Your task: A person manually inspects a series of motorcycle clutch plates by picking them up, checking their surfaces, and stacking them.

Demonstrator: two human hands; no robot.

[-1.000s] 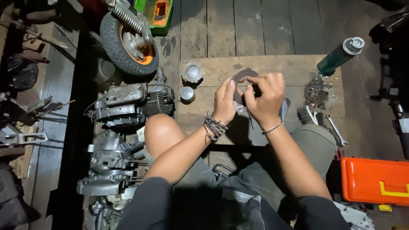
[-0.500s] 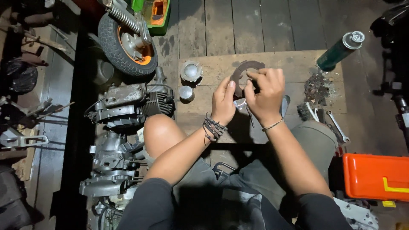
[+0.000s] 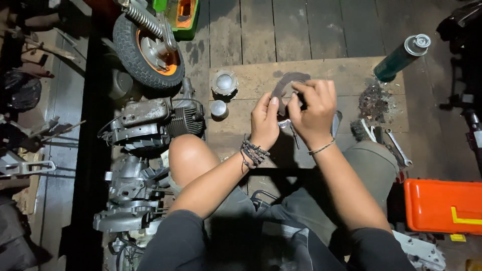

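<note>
Fingers of both hands, left hand (image 3: 264, 120) and right hand (image 3: 312, 111), pinch small metal part (image 3: 285, 122) between them

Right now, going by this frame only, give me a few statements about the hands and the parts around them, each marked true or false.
1. Both hands, left hand and right hand, work together on a small metal part. True.
2. The green spray can stands upright. False: it lies tilted on the board.
3. The small wheel has an orange rim. True.
4. The orange toolbox sits at the person's left. False: it is on the right.
</note>
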